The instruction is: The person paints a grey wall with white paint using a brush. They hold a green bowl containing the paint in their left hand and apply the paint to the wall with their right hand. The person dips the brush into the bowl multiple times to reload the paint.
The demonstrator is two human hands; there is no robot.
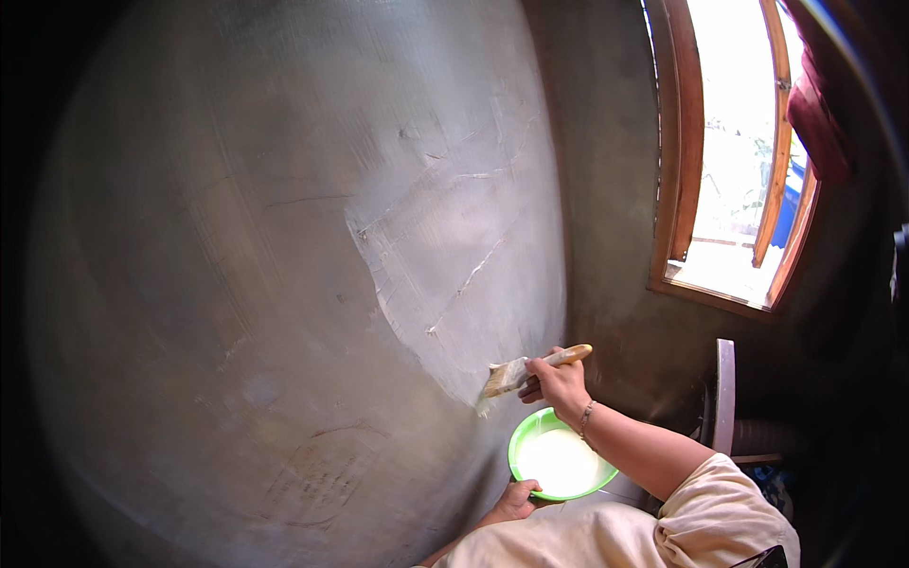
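Note:
My right hand (557,383) grips a wide paintbrush (510,376) by its handle, and the bristles meet the grey wall (284,284) at the lower tip of a paler, wet-looking area (454,248). That area has a sharp left edge and several raised streaks. Below the brush, my left hand (517,500) holds the rim of a green plastic bowl (516,465), thumb over the edge. White liquid paint (561,461) fills much of the bowl. My right wrist, with a bracelet (586,419) on it, is just above the bowl's right side.
To the right, an open wooden-framed window (682,142) is set in a darker wall (611,213) that meets the grey one at a corner. Dark red cloth (817,128) hangs at the window. A pale upright board (724,397) stands beyond my right arm.

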